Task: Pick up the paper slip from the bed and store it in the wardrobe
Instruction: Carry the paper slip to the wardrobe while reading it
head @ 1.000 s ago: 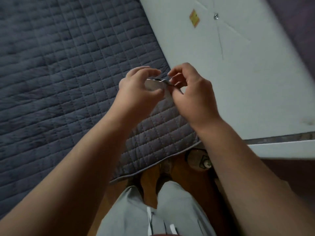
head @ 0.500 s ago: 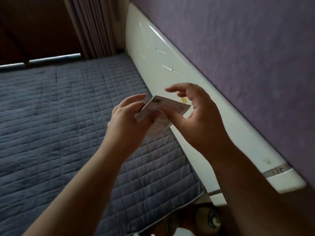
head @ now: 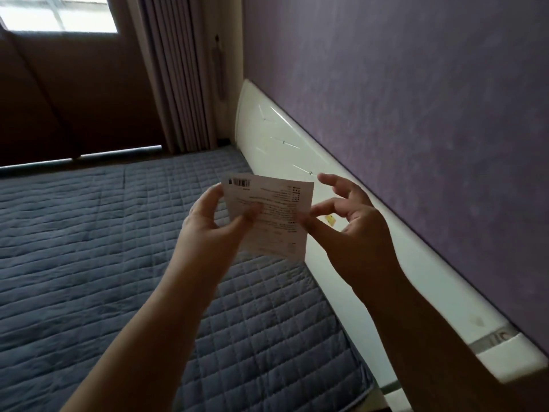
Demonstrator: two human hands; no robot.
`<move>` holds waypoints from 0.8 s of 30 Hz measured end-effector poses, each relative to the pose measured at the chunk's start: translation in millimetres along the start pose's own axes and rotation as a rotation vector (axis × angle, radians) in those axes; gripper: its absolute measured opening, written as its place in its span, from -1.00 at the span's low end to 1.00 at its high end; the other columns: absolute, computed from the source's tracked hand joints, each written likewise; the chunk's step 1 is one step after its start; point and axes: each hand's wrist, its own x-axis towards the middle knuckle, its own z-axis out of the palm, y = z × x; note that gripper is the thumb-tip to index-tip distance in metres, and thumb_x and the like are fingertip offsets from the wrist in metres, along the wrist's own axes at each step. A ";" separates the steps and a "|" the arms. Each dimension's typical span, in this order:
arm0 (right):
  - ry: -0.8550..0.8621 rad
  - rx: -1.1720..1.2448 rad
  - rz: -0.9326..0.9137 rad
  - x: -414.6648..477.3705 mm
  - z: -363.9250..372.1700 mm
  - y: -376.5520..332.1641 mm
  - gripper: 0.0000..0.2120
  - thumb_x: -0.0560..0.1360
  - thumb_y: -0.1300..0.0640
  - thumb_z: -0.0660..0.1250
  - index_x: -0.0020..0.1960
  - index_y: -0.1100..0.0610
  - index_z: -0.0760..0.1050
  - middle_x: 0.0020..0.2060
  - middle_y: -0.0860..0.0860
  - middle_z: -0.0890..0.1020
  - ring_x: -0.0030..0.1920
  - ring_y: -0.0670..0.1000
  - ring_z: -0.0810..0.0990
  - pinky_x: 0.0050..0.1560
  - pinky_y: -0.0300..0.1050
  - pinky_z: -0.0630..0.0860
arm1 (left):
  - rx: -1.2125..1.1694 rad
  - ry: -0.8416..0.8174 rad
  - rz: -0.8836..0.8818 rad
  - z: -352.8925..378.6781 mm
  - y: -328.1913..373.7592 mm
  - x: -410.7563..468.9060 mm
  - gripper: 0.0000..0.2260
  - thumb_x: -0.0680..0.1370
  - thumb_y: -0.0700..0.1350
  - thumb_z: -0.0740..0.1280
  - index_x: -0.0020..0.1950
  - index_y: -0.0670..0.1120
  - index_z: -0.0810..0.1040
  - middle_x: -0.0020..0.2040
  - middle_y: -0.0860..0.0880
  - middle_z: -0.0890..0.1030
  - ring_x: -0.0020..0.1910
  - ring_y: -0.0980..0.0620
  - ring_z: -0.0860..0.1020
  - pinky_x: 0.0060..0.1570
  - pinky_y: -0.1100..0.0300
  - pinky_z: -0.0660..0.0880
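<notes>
The paper slip [head: 271, 217], printed with a barcode and text, is held unfolded in the air above the bed [head: 89, 248]. The left hand [head: 212, 226] pinches its left edge between thumb and fingers; the right hand [head: 349, 224] pinches its right edge with thumb and forefinger, the other fingers spread. Behind stands a white headboard [head: 267, 135].

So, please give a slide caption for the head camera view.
Both hands, left hand and right hand, hold a printed paper slip above the quilted bed.
</notes>
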 end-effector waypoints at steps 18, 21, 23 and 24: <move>-0.227 -0.078 -0.253 -11.6 63.5 9.6 -0.84 0.47 0.01 0.48 -0.14 0.01 0.52 0.41 -0.03 0.51 0.40 0.01 0.44 0.23 0.28 0.54 | -0.033 0.413 -0.171 -47.3 -32.7 -62.4 -0.68 0.48 0.15 0.30 0.23 0.24 0.57 0.17 0.18 0.61 0.12 0.29 0.57 0.10 0.12 0.47; -0.338 -0.020 -0.295 -17.5 72.1 7.7 -0.83 0.46 0.02 0.50 -0.15 0.00 0.50 0.38 -0.02 0.54 0.40 0.02 0.44 0.24 0.29 0.52 | -0.029 0.555 -0.204 -50.9 -39.0 -88.6 -0.72 0.46 0.15 0.30 0.16 0.27 0.58 0.12 0.17 0.63 0.14 0.21 0.57 0.04 0.11 0.46; -0.423 0.018 -0.336 -26.1 80.7 6.7 -0.81 0.46 0.02 0.50 -0.14 -0.01 0.49 0.39 0.01 0.54 0.41 0.04 0.45 0.24 0.30 0.52 | -0.026 0.648 -0.220 -53.2 -43.6 -111.8 -0.74 0.47 0.14 0.29 0.15 0.28 0.58 0.13 0.18 0.63 0.16 0.20 0.56 0.08 0.09 0.46; -0.467 0.035 -0.358 -31.4 85.8 5.8 -0.81 0.46 0.03 0.50 -0.13 -0.01 0.49 0.40 0.01 0.53 0.42 0.05 0.45 0.24 0.31 0.52 | -0.026 0.697 -0.227 -54.4 -46.0 -124.8 -0.74 0.48 0.14 0.29 0.15 0.28 0.58 0.13 0.19 0.63 0.16 0.21 0.56 0.10 0.08 0.46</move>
